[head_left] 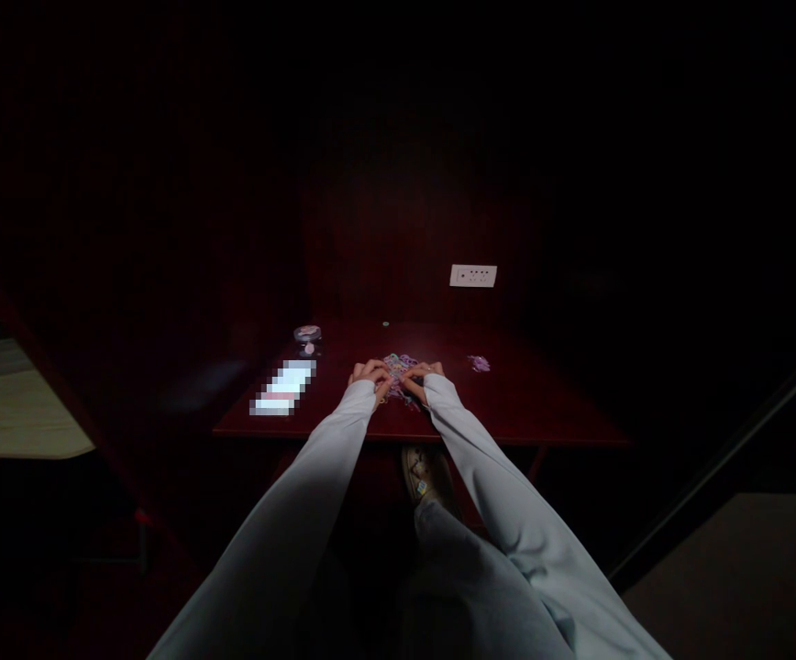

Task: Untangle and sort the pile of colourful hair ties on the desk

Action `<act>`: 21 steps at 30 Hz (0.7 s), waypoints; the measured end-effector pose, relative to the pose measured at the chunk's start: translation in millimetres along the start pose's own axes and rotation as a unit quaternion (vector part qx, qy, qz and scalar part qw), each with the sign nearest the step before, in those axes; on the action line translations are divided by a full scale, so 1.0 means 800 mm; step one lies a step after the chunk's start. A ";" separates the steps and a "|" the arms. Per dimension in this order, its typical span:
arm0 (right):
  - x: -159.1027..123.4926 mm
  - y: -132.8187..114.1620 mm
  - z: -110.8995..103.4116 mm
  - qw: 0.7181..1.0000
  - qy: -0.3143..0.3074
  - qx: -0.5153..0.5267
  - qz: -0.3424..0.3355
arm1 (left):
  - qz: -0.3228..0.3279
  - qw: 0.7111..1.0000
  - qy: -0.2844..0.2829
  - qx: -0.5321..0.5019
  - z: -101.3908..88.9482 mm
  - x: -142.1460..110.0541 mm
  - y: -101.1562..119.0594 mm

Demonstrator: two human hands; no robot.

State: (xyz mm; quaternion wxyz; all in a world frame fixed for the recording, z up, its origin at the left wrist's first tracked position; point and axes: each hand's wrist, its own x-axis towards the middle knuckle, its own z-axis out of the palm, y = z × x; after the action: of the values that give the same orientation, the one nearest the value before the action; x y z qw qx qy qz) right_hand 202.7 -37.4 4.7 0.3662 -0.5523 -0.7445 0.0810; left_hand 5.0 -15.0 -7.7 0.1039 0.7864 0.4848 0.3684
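My left hand (370, 374) and my right hand (423, 379) sit close together near the middle of a dark red wooden desk (542, 403). Their fingers curl over a tangle of small pastel elastic loops (402, 369), pink, purple and green, and seem to pinch it. Further right lies a small purple heap of similar loops (479, 364), apart from both hands. A single green ring (385, 324) rests near the back of the desk.
Left of my hands lies a phone (283, 387) with a bright, blurred screen. A clear round container (307, 339) stands at the back left. A white socket panel (473, 275) is mounted on the back wall. A pale table (13, 412) sits at far left; my knee and shoe show below the desk.
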 end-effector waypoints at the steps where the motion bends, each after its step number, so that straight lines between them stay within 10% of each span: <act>1: 0.000 0.000 0.000 1.000 0.001 -0.001 -0.001 | -0.003 1.000 0.003 0.001 0.000 0.000 0.001; 21: 0.000 -0.003 -0.002 1.000 0.002 0.014 0.002 | -0.003 1.000 0.004 -0.006 -0.002 -0.001 0.004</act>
State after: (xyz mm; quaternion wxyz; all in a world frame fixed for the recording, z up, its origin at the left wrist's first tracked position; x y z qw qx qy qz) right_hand 202.1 -39.0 6.9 0.3748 -0.5485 -0.7419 0.0908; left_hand 5.8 -18.0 -5.1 0.1073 0.7831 0.4853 0.3739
